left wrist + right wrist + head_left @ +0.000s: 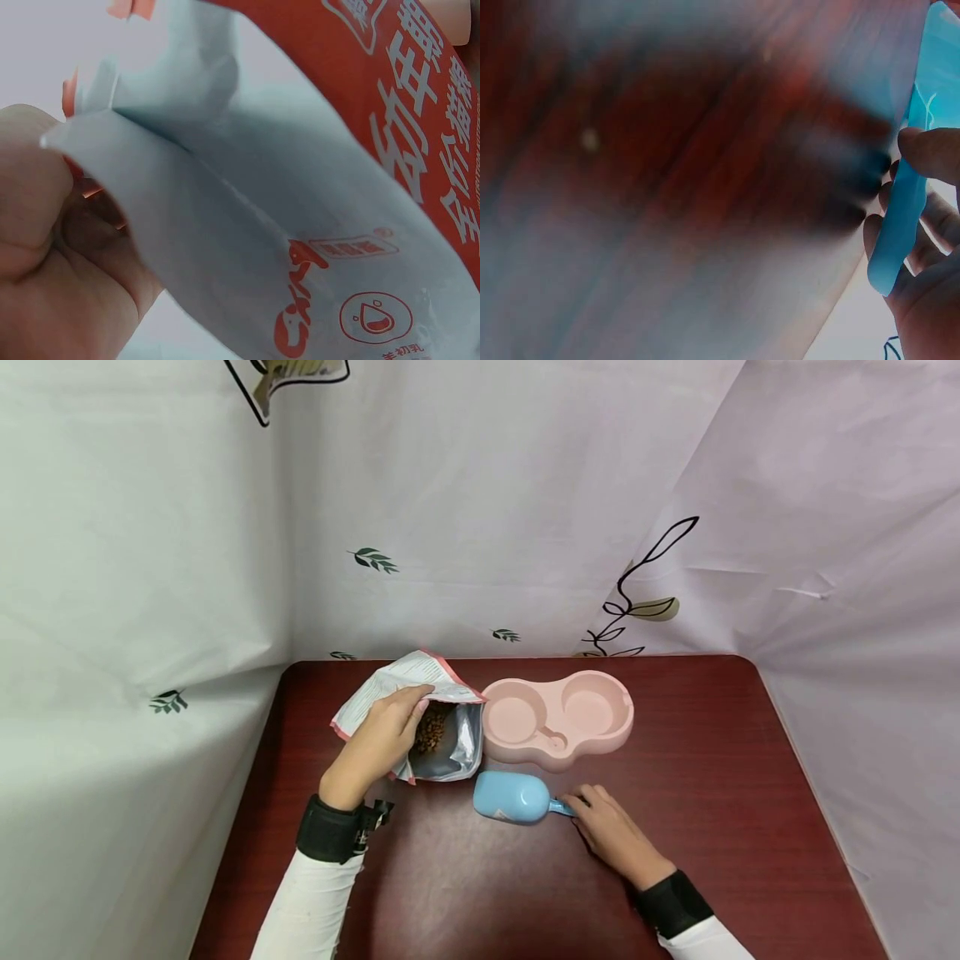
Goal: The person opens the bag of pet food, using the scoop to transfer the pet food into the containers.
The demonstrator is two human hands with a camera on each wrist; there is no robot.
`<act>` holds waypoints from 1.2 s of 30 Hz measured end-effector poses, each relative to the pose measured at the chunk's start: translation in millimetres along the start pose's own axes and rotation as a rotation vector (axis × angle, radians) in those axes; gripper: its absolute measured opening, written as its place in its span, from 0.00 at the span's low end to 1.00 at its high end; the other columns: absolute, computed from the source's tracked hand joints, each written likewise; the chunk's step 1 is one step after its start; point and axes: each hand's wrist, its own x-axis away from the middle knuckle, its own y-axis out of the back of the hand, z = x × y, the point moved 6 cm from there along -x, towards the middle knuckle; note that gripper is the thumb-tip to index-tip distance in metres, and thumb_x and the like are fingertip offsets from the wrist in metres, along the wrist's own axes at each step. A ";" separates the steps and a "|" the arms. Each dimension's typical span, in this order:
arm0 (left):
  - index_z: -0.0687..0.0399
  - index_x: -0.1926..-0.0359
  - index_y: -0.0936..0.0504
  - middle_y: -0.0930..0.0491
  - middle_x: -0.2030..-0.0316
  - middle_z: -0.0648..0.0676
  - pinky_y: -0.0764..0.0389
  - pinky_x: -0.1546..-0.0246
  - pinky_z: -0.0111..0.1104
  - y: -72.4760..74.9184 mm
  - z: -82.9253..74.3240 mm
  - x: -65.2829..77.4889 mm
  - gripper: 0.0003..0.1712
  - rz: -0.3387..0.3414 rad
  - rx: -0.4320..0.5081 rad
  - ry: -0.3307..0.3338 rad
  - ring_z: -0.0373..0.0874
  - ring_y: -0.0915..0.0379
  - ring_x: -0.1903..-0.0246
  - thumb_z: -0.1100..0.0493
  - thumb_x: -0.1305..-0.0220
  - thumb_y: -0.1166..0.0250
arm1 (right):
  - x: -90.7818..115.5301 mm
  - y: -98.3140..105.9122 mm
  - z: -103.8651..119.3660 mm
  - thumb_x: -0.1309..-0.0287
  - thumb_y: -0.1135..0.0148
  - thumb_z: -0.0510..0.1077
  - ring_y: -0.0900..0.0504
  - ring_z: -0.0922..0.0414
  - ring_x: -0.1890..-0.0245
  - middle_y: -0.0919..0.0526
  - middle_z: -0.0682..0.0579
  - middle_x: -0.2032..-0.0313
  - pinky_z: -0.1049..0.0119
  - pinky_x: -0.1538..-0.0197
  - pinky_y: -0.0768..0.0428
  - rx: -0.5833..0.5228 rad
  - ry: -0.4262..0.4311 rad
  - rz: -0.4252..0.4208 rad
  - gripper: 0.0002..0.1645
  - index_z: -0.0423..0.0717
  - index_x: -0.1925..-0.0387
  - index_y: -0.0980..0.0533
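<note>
An open white-and-red bag of brown kibble [431,730] stands at the table's back left, its silvery lining [467,739] showing at the mouth. My left hand [382,735] grips the bag's upper edge, thumb at the opening. Close up in the left wrist view, the bag [247,165] shows red printing, and the hand [67,247] is at its rim. A blue scoop [512,797] is low over the table in front of the bag. Its handle [898,232] lies between the thumb and fingers of my right hand [611,831], which holds it from the right.
Right beside the bag sits a pink double bowl tray [551,743] with two round hollows and a small spoon-shaped recess. The dark red table [712,760] has rounded back corners. White cloth with leaf prints [465,527] hangs behind and at both sides.
</note>
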 end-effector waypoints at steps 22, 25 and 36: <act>0.67 0.35 0.23 0.19 0.40 0.65 0.21 0.38 0.52 0.9 -1.0 1.1 0.20 -0.005 -0.001 0.000 0.59 0.22 0.38 0.62 0.19 0.47 | 7.4 4.1 9.9 0.40 0.31 0.33 0.22 0.55 0.57 0.19 0.51 0.57 0.59 0.55 0.18 -0.102 -0.002 0.042 0.20 0.41 0.45 0.18; 0.67 0.35 0.23 0.19 0.40 0.65 0.21 0.38 0.52 1.0 -1.1 1.0 0.20 0.002 0.003 0.006 0.59 0.22 0.38 0.61 0.19 0.48 | 3.2 9.9 11.6 0.42 0.31 0.33 0.21 0.56 0.57 0.19 0.52 0.57 0.59 0.56 0.18 -0.104 0.014 0.059 0.20 0.43 0.46 0.17; 0.67 0.35 0.22 0.19 0.40 0.65 0.21 0.38 0.52 2.1 -0.2 0.9 0.21 -0.002 0.001 0.004 0.59 0.22 0.38 0.60 0.18 0.49 | -15.1 30.1 18.5 0.39 0.31 0.32 0.17 0.65 0.58 0.17 0.58 0.57 0.67 0.57 0.16 -0.199 0.056 0.197 0.23 0.50 0.44 0.16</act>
